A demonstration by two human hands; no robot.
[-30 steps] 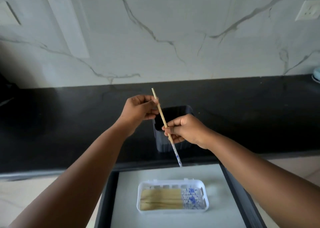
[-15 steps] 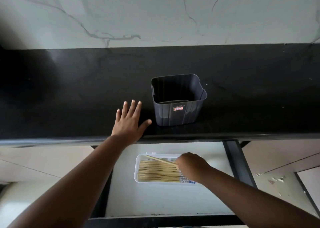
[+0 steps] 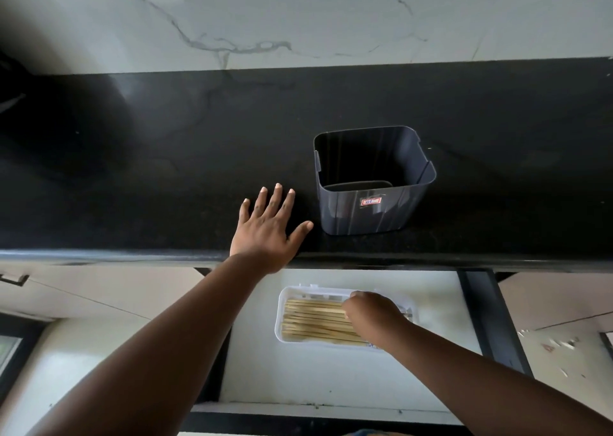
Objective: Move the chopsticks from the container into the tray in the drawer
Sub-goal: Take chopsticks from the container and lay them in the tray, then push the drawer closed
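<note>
A dark grey square container (image 3: 371, 211) stands on the black counter, and I see no chopsticks inside it. Below, in the open drawer (image 3: 331, 376), a white tray (image 3: 279, 316) holds several wooden chopsticks (image 3: 315, 319) lying side by side, left to right. My left hand (image 3: 267, 233) lies flat on the counter just left of the container, fingers spread and holding nothing. My right hand (image 3: 373, 313) is down in the tray over the right ends of the chopsticks, knuckles up. Its fingertips are hidden, so any grip is unclear.
The black counter (image 3: 132, 187) runs across the view with a marble wall behind it. Its front edge overhangs the back of the drawer. The drawer has a pale floor and a dark right rail (image 3: 487, 316). Beige cabinet fronts lie to either side.
One second ago both hands held one chopstick above the container. The right hand carried it down into the tray, where it now lies level with the others. The left hand dropped flat onto the counter.
</note>
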